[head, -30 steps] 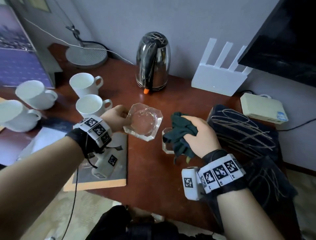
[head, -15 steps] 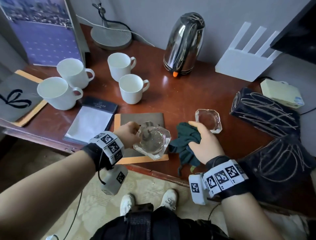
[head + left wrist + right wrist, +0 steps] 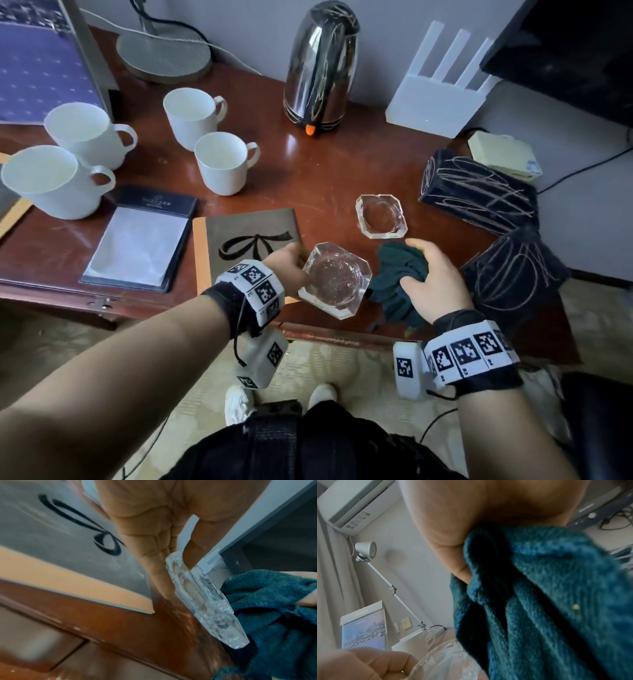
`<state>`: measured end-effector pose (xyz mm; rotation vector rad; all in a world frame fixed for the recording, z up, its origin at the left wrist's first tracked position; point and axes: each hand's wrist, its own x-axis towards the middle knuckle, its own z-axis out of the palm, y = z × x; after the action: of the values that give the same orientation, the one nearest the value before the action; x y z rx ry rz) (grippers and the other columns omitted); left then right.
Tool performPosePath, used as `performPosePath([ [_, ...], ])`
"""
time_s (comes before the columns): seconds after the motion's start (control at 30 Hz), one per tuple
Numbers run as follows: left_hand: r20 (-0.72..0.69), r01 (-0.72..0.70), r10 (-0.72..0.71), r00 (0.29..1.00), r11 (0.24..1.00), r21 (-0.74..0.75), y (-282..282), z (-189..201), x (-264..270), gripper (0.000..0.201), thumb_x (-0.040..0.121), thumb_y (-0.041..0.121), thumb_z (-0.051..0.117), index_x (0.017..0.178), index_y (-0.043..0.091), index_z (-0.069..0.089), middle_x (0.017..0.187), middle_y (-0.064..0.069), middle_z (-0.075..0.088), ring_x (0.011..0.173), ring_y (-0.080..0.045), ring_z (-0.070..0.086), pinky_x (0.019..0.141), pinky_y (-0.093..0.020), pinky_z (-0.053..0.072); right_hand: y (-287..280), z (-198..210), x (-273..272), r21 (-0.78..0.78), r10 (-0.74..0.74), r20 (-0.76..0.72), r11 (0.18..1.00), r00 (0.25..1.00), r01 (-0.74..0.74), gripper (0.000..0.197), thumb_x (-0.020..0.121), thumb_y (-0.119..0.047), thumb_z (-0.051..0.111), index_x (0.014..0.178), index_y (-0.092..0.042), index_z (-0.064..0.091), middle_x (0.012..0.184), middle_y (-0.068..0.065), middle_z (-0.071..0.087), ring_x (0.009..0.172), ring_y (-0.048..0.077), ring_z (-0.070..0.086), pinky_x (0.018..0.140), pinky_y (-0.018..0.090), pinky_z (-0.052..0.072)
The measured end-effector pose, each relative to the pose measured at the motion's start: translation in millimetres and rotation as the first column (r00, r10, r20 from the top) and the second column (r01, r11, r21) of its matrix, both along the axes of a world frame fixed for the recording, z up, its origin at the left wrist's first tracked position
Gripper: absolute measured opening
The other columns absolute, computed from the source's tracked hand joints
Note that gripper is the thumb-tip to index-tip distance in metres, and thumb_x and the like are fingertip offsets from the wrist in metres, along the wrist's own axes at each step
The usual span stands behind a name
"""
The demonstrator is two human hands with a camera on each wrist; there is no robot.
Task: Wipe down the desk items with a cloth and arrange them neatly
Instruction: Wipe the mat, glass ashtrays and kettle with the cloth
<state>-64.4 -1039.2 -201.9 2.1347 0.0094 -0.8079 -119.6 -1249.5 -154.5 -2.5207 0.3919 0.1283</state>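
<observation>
My left hand (image 3: 291,269) pinches a clear glass ashtray (image 3: 335,279) by its left edge and holds it tilted above the desk's front edge. In the left wrist view the thumb and fingers (image 3: 159,566) clamp the ashtray (image 3: 205,601) edge-on. Right beside it my right hand (image 3: 435,277) grips a bunched dark green cloth (image 3: 399,274), which fills the right wrist view as the cloth (image 3: 547,601). A second glass ashtray (image 3: 381,216) sits flat on the brown desk (image 3: 308,178) just behind the cloth.
Several white mugs (image 3: 222,162) stand at the left and middle. A steel kettle (image 3: 322,65), white router (image 3: 438,99) and lamp base (image 3: 164,54) line the back. A notepad (image 3: 140,243), bow-printed folder (image 3: 246,240) and dark scribbled boxes (image 3: 479,192) lie around.
The held ashtray and the cloth hand have come toward the desk's front edge, uncovering the second ashtray behind them. The head view has tipped down and left.
</observation>
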Motion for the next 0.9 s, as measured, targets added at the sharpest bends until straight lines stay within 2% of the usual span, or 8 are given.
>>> performPosePath([
  [0.07, -0.008, 0.008, -0.008, 1.000, 1.000, 0.004, -16.2, -2.3, -1.9, 0.037, 0.084, 0.019, 0.062, 0.117, 0.010, 0.049, 0.090, -0.003, 0.058, 0.074, -0.019, 0.062, 0.064, -0.030, 0.057, -12.8, 2.1, -3.5, -0.040, 0.000, -0.010, 0.999, 1.000, 0.000, 0.056, 0.080, -0.004, 0.056, 0.132, -0.021, 0.044, 0.135, 0.001, 0.044, 0.118, 0.020, 0.046, 0.091, 0.023, 0.033],
  [0.2, -0.016, 0.006, -0.005, 1.000, 0.999, 0.052, -41.5, -11.4, -1.9, 0.039, 0.084, 0.020, 0.063, 0.119, 0.012, 0.048, 0.087, 0.002, 0.056, 0.064, -0.008, 0.055, 0.047, -0.016, 0.047, -30.5, 2.2, 2.9, -0.065, 0.052, -0.061, 0.996, 0.997, -0.056, 0.060, 0.080, -0.006, 0.059, 0.134, -0.022, 0.038, 0.138, 0.000, 0.037, 0.120, 0.019, 0.045, 0.090, 0.027, 0.037],
  [0.33, 0.009, -0.039, 0.038, 0.999, 0.996, 0.083, -61.3, -19.6, -1.9, 0.041, 0.083, 0.022, 0.066, 0.119, 0.012, 0.048, 0.087, 0.004, 0.054, 0.063, -0.004, 0.051, 0.041, -0.010, 0.043, -39.9, -6.7, 16.3, -0.109, 0.206, -0.141, 0.969, 0.968, -0.222, 0.057, 0.080, -0.006, 0.056, 0.133, -0.023, 0.041, 0.138, -0.001, 0.037, 0.115, 0.022, 0.049, 0.086, 0.027, 0.040],
  [0.43, 0.019, -0.080, 0.078, 0.997, 0.994, 0.080, -71.0, -24.2, -4.5, 0.040, 0.084, 0.022, 0.063, 0.118, 0.009, 0.047, 0.094, -0.002, 0.059, 0.076, -0.016, 0.062, 0.063, -0.024, 0.056, -42.2, -21.2, 23.0, -0.103, 0.303, -0.194, 0.939, 0.933, -0.327, 0.058, 0.081, -0.004, 0.055, 0.134, -0.023, 0.041, 0.140, -0.002, 0.033, 0.118, 0.021, 0.047, 0.095, 0.027, 0.040],
  [0.5, 0.042, -0.106, 0.103, 0.994, 0.991, 0.076, -73.7, -28.0, -8.3, 0.039, 0.085, 0.021, 0.061, 0.119, 0.007, 0.047, 0.104, -0.009, 0.062, 0.088, -0.025, 0.064, 0.077, -0.035, 0.056, -41.8, -32.6, 25.4, -0.084, 0.363, -0.203, 0.919, 0.910, -0.385, 0.059, 0.081, -0.003, 0.055, 0.135, -0.022, 0.041, 0.141, -0.002, 0.031, 0.122, 0.021, 0.043, 0.102, 0.027, 0.036],
  [0.63, 0.111, -0.107, 0.096, 0.989, 0.989, 0.098, -72.6, -35.9, -14.7, 0.040, 0.087, 0.025, 0.061, 0.123, 0.011, 0.049, 0.113, -0.007, 0.064, 0.099, -0.022, 0.061, 0.084, -0.031, 0.051, -39.2, -51.8, 24.0, -0.085, 0.453, -0.236, 0.872, 0.860, -0.482, 0.064, 0.081, -0.014, 0.060, 0.139, -0.026, 0.035, 0.145, -0.004, 0.025, 0.130, 0.020, 0.029, 0.108, 0.029, 0.027],
  [0.77, 0.194, 0.001, -0.047, 0.980, 0.973, 0.229, -69.6, -38.2, -21.3, 0.062, 0.084, 0.032, 0.064, 0.138, 0.018, 0.037, 0.128, -0.004, 0.056, 0.111, -0.020, 0.055, 0.086, -0.022, 0.040, -34.4, -63.6, 18.6, -0.127, 0.476, -0.256, 0.846, 0.841, -0.518, 0.075, 0.075, -0.053, 0.064, 0.139, -0.031, 0.031, 0.148, -0.005, 0.019, 0.136, 0.020, 0.019, 0.110, 0.038, 0.026],
  [0.9, 0.214, 0.145, -0.232, 0.949, 0.923, 0.355, -66.4, -47.2, -30.9, 0.097, 0.078, 0.043, 0.069, 0.149, 0.018, 0.007, 0.143, -0.009, 0.032, 0.132, -0.025, 0.031, 0.106, -0.029, 0.025, -30.0, -65.3, 24.1, -0.174, 0.481, -0.192, 0.841, 0.855, -0.512, 0.057, 0.087, -0.037, 0.057, 0.139, -0.027, 0.034, 0.146, -0.003, 0.027, 0.130, 0.022, 0.029, 0.103, 0.033, 0.033],
])
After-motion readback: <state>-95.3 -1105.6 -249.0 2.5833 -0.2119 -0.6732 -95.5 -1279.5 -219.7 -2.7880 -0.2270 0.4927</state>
